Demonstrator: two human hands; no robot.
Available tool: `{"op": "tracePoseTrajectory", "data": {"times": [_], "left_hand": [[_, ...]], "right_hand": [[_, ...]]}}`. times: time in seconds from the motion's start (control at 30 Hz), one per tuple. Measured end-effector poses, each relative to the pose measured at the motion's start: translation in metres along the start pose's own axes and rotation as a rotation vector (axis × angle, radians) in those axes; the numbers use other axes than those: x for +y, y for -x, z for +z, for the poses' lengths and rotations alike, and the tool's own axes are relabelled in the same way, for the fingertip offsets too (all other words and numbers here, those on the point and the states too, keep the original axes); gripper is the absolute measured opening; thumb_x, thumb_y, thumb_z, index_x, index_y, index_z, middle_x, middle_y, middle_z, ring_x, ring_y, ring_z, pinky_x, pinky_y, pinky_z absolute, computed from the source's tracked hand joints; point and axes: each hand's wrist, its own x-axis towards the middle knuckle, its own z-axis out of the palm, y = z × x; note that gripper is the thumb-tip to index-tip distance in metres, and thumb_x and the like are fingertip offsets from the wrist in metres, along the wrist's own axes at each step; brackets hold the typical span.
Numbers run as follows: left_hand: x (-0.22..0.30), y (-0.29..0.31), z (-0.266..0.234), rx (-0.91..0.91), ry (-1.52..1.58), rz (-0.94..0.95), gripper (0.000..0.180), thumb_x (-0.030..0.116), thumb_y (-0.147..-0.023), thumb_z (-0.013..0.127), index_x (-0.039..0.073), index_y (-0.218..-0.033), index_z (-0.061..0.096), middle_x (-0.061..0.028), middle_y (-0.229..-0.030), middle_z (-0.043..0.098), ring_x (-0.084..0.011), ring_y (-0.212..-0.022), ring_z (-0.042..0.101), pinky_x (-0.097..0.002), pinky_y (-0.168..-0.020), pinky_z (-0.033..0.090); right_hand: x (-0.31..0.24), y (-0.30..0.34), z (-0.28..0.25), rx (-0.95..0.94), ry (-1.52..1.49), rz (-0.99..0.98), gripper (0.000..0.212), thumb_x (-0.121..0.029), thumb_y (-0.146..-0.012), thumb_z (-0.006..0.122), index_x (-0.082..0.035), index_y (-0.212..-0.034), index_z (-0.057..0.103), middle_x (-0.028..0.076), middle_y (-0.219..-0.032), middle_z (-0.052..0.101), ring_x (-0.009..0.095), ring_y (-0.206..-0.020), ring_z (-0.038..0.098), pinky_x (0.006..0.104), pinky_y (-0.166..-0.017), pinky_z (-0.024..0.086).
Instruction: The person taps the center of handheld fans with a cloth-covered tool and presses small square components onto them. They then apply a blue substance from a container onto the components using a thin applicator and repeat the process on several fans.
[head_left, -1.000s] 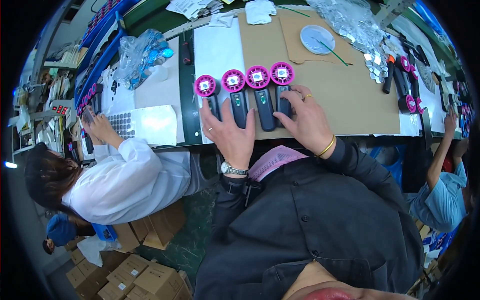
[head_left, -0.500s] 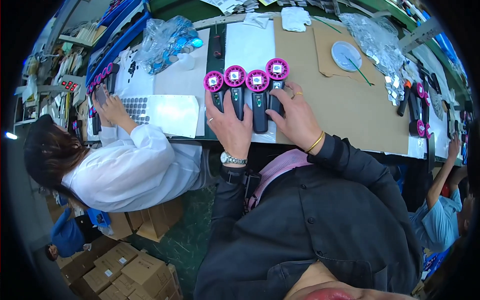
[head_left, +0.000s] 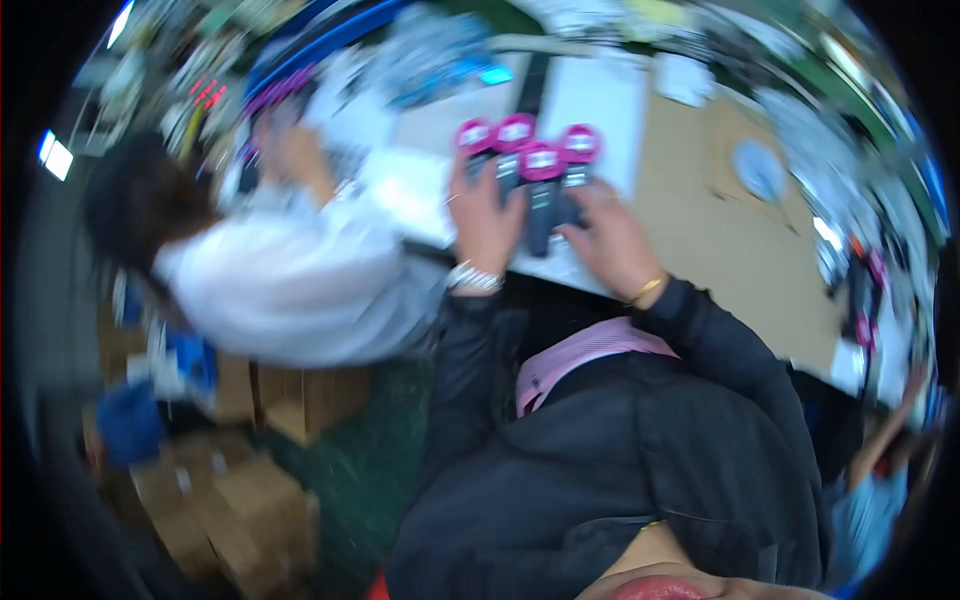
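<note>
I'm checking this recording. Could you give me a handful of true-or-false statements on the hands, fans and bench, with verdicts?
1. Four pink-headed fans lie at the person's hands. True.
2. The left hand is at the rightmost fan. False: the right hand is there; the left hand is at the leftmost ones.
3. A gold bangle is on the right wrist. True.
4. The round dish lies between the hands. False: the dish lies on cardboard, to the right of both.
5. The co-worker at left has a white sleeve. True.
6. The fan handles point away from the person. False: they point toward the person.
</note>
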Motion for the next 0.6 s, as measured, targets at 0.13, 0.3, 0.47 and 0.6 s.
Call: {"op": "tracePoseTrajectory", "data": {"times": [0.13,0.3,0.47,0.6], "left_hand": [[0.038,0.003,-0.039,0.108,0.036,0.009,0.047,0.017,-0.093,0.082,0.0,-0.135,0.07,-0.0272,-0.136,0.07,-0.0478,-0.127,0.062,-0.0555,-0.11,0.045],[0.115,-0.001,-0.048,0.145,0.303,0.289,0.01,0.002,-0.101,0.073,-0.003,-0.109,0.076,-0.0205,-0.116,0.077,-0.0366,-0.113,0.07,-0.0474,-0.101,0.05],[0.188,0.009,-0.012,-0.149,0.552,0.38,0.007,0.0,-0.101,0.074,-0.003,-0.095,0.074,-0.013,-0.092,0.075,-0.0315,-0.091,0.071,-0.0426,-0.092,0.053],[0.244,0.01,0.017,-0.32,0.652,0.434,0.011,0.0,-0.099,0.076,-0.002,-0.089,0.072,-0.0115,-0.085,0.072,-0.0303,-0.081,0.067,-0.0403,-0.085,0.052]], "right_hand": [[0.0,0.036,-0.041,0.168,-0.025,-0.046,0.033,-0.015,-0.095,0.08,-0.006,-0.126,0.071,0.02,-0.114,0.073,0.041,-0.097,0.072,0.0479,-0.083,0.06],[0.007,0.094,-0.106,0.392,0.086,0.127,0.012,-0.016,-0.101,0.077,-0.005,-0.099,0.073,0.016,-0.084,0.071,0.038,-0.079,0.07,0.0469,-0.07,0.055],[0.024,0.172,-0.17,0.667,0.22,0.409,0.028,-0.02,-0.104,0.077,-0.001,-0.085,0.068,0.016,-0.071,0.063,0.033,-0.061,0.06,0.0418,-0.059,0.047],[0.054,0.238,-0.222,0.952,0.293,0.646,0.038,-0.021,-0.105,0.078,0.003,-0.079,0.063,0.015,-0.065,0.055,0.023,-0.055,0.052,0.0385,-0.055,0.039]]}}
